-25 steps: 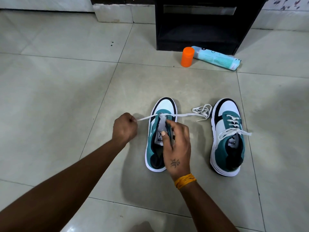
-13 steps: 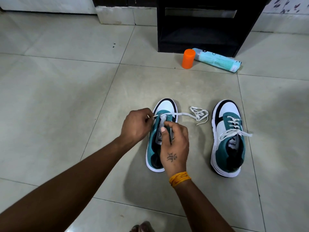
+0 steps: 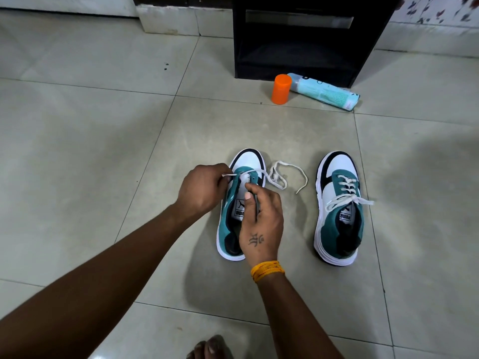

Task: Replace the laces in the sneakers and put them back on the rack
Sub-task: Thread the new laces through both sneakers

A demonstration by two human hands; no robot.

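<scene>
Left hand (image 3: 201, 189) pinches end of white lace (image 3: 278, 174) at left side of unlaced sneaker (image 3: 237, 203) on floor (image 3: 103, 151). Right hand (image 3: 261, 218) grips its tongue, fingers curled. Lace slack lies loose on floor just right of toe. Laced sneaker (image 3: 338, 211) stands apart to right. Rack (image 3: 293, 60) beyond; orange cap (image 3: 280, 88) and pale-blue bottle (image 3: 324, 91) before it.

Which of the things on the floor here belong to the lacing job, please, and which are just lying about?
Job: near sneaker, its white lace, laced sneaker, black rack, left hand, right hand.
Lying about: orange cap, light blue bottle.
</scene>
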